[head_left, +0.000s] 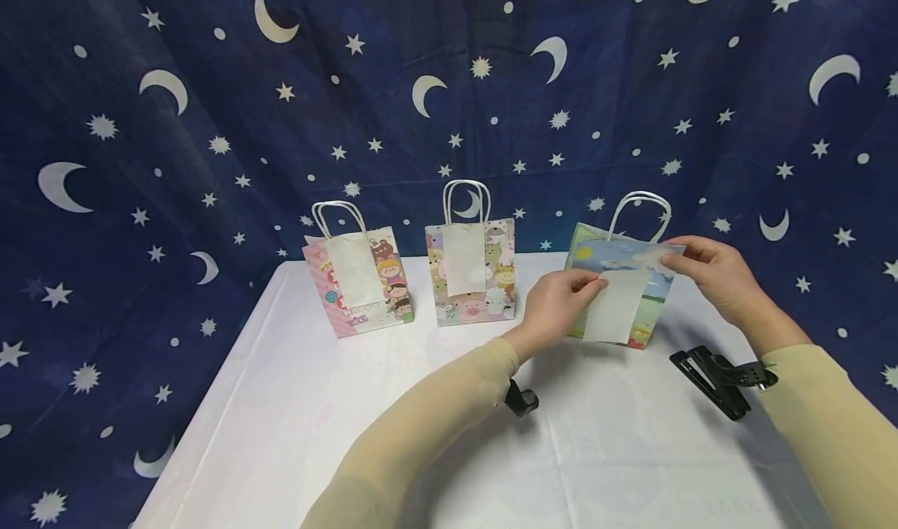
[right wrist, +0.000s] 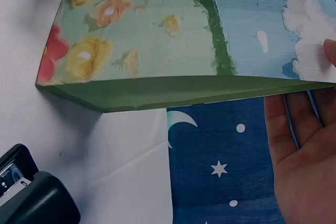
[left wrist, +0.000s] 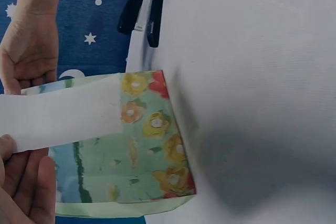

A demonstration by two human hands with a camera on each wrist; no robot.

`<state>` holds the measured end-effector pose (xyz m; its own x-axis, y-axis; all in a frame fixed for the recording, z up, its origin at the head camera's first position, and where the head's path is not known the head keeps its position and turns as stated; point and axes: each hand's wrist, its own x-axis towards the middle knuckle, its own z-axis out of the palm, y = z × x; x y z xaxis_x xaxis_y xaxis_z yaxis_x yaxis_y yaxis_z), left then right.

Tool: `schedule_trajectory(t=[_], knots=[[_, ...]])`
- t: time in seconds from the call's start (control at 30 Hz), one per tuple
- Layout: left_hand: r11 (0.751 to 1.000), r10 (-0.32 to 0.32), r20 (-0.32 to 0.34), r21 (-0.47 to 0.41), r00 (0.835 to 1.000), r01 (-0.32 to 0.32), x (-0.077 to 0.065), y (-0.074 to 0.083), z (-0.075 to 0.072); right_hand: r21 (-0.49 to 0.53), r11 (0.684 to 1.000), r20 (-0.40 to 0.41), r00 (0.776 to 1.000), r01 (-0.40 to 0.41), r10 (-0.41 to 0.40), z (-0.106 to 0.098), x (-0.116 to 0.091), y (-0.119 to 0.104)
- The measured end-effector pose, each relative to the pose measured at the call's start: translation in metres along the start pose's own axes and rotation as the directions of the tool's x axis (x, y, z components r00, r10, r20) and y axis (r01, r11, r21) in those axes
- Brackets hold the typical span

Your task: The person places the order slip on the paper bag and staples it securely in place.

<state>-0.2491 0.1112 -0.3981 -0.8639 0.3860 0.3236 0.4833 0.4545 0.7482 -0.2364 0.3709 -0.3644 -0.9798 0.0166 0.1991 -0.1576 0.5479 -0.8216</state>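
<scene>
A small paper gift bag [head_left: 658,287] with painted sky and flowers and white handles [head_left: 648,195] stands at the right of the table. On its front lies a blank white paper strip [head_left: 617,311]. My left hand [head_left: 559,301] pinches this strip near its upper left corner, thumb on top in the left wrist view. With my right hand [head_left: 719,268] I grip the bag's upper right edge, thumb on the front and fingers behind. The right wrist view shows the bag's green side panel [right wrist: 173,94]. Beside the bag rests a black stapler [head_left: 714,381], partly behind my right wrist strap.
Two more handled gift bags stand to the left, a pink cartoon bag [head_left: 393,280] and an animal-print bag [head_left: 500,280], each with a white strip on its front. A white cloth covers the table [head_left: 281,404]. Behind hangs a dark blue moon-and-star curtain [head_left: 393,15].
</scene>
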Motion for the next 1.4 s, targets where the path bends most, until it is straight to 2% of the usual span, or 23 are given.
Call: schedule_trajectory(t=[0.23,0.53,0.63,0.9,1.07,1.4], knots=[[1.000,-0.021,-0.027,0.013,0.999,0.022,0.007,0.009,-0.003,0.014,1.000,0.007,1.000,0.026,-0.026,0.000,0.001,0.002],[0.997,-0.067,-0.078,0.027,0.995,0.069,0.014,0.013,-0.004,0.107,0.994,0.118,0.992,0.032,-0.045,0.002,0.002,-0.010],[0.996,-0.082,-0.083,0.016,0.993,0.084,0.015,0.013,-0.004,0.074,0.997,0.128,0.991,0.016,-0.026,0.003,0.002,-0.014],[0.994,-0.108,-0.081,0.026,0.991,0.111,0.017,0.015,-0.004,-0.118,0.993,0.109,0.993,-0.024,0.037,0.003,0.007,-0.018],[0.993,-0.114,-0.079,0.026,0.990,0.117,0.018,0.016,-0.003,-0.124,0.992,0.105,0.993,-0.034,0.047,0.003,0.008,-0.018],[0.991,-0.129,-0.087,0.025,0.988,0.131,0.020,0.017,-0.003,-0.124,0.992,0.068,0.998,-0.004,0.013,0.004,0.008,-0.017]])
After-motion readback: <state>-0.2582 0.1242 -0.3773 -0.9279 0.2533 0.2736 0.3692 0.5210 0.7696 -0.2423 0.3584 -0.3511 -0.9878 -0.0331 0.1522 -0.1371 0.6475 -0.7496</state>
